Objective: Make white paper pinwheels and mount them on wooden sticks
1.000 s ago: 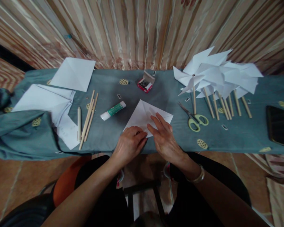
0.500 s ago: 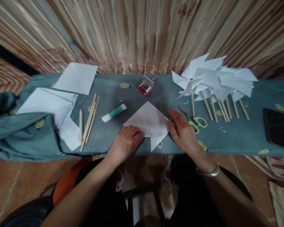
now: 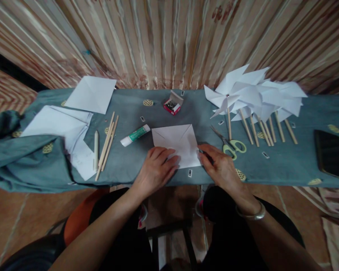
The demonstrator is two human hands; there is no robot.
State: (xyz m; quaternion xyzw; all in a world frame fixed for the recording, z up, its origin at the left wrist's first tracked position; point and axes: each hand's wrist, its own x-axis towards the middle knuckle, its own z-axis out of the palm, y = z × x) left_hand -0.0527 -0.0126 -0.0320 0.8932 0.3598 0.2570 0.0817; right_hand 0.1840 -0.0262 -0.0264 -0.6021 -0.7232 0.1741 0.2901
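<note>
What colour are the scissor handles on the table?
Light yellow-green: the scissor handles show best in the head view.

1. The paper (image 3: 175, 139) lies on the surface (image 3: 197, 109), the left grip (image 3: 156, 166) at its near left, the right grip (image 3: 222, 165) at its right edge.
2. Behind the paper stands the box (image 3: 171, 110), tacks (image 3: 171, 104) in it.
3. Left of the paper lies the glue (image 3: 135, 135); further left, the dowels (image 3: 109, 145), then the rod (image 3: 96, 150).
4. At far left lies the stack (image 3: 56, 122), the sheet (image 3: 92, 94) behind it.
5. Right of the paper lie the scissors (image 3: 229, 143); behind and further right, the pinwheels (image 3: 257, 92).
6. The phone (image 3: 332, 154) lies at far right.
7. The curtain (image 3: 158, 41) hangs behind the surface.
</note>
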